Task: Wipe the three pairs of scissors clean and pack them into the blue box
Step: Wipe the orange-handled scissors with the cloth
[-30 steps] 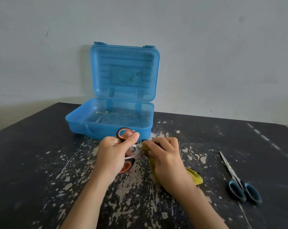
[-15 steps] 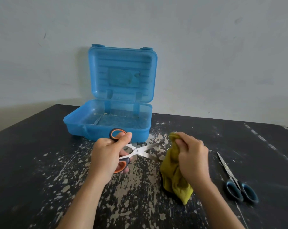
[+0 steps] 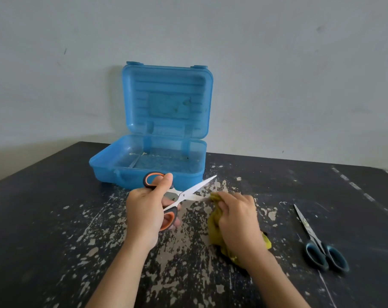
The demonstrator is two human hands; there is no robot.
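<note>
My left hand (image 3: pixel 145 211) grips the orange-and-black handles of a pair of scissors (image 3: pixel 188 192), blades spread apart and pointing right. My right hand (image 3: pixel 237 215) is closed on a yellow-green cloth (image 3: pixel 217 227), whose top end is pinched around the lower blade. The upper blade sticks out bare toward the blue box (image 3: pixel 113 167), which stands open behind my hands with its lid upright against the wall. A thin metal piece shows through its tray, too blurred to name. A second pair of scissors (image 3: pixel 317 243) with dark teal handles lies shut on the table at the right.
The black table (image 3: pixel 44 218) has worn, flaking paint in its middle. A pale wall stands right behind the box. The table's far edge runs along the wall, and its left edge slants off toward me.
The cloth hand pulled away to the right off the scissors, then came back onto the lower blade. The blades have spread wider. The teal-handled scissors have not moved.
</note>
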